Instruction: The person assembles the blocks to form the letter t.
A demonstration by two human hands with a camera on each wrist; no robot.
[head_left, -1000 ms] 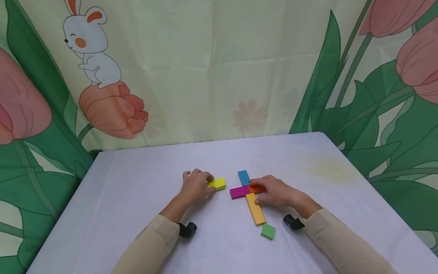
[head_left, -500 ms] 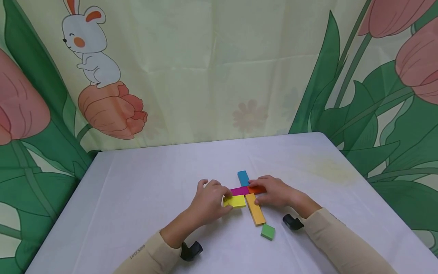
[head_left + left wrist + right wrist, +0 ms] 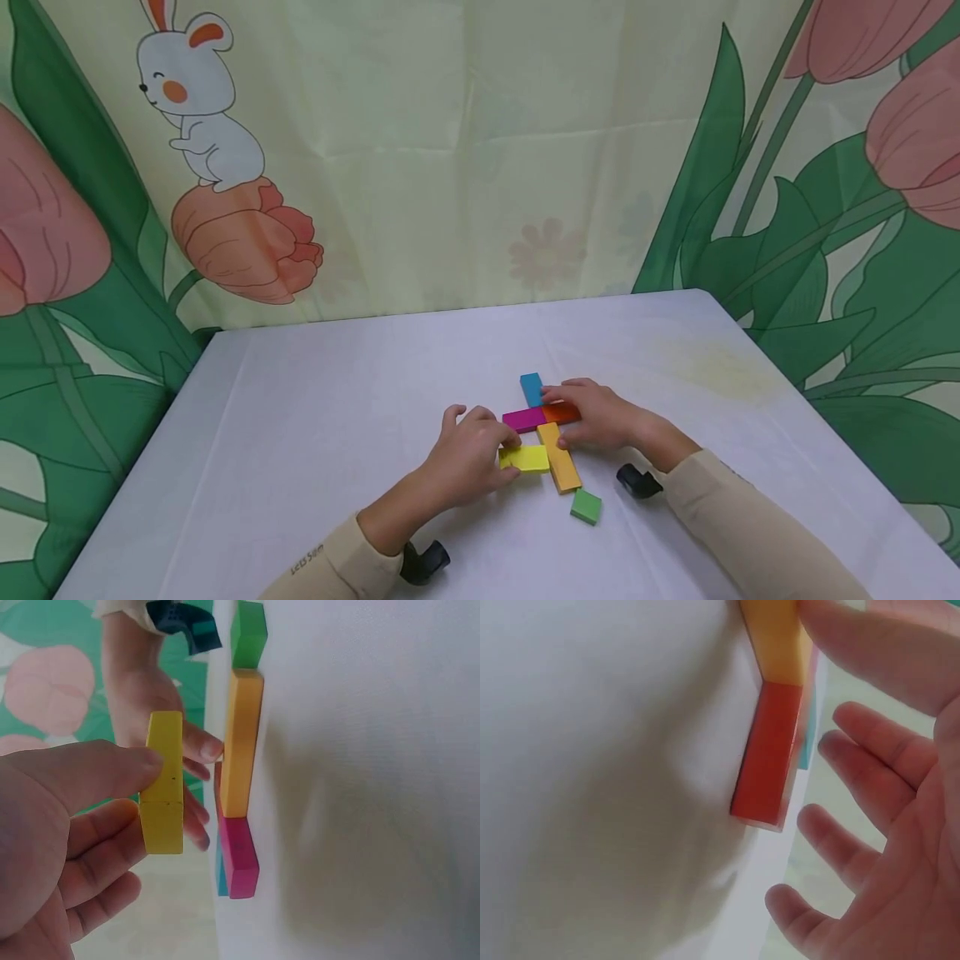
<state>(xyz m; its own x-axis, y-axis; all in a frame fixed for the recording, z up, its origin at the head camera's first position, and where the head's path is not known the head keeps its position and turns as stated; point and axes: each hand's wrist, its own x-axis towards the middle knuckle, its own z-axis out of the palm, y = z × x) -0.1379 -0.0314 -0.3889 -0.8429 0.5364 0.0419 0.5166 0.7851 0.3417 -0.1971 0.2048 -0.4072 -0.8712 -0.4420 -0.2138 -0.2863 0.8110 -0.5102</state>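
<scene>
My left hand (image 3: 468, 458) pinches a yellow block (image 3: 525, 458) between thumb and fingers, just left of the amber block (image 3: 559, 462). In the left wrist view the yellow block (image 3: 163, 780) appears raised off the table, with a line across its face. My right hand (image 3: 603, 417) rests around the red-orange block (image 3: 561, 412). Its thumb touches the amber block (image 3: 780, 637), while its other fingers lie loosely extended in the right wrist view. A magenta block (image 3: 523, 419) meets the red-orange block end to end. Beyond them lies a blue block (image 3: 531, 389).
A green block (image 3: 586, 506) lies at the near end of the amber block. White cloth covers the table (image 3: 322, 400). Behind it hangs a printed curtain (image 3: 480, 167) with tulips and a rabbit. Each wrist wears a black camera mount (image 3: 424, 562).
My left hand has carried the yellow block rightward and nearer to me, from left of the magenta block to beside the amber block. My right hand has hardly moved.
</scene>
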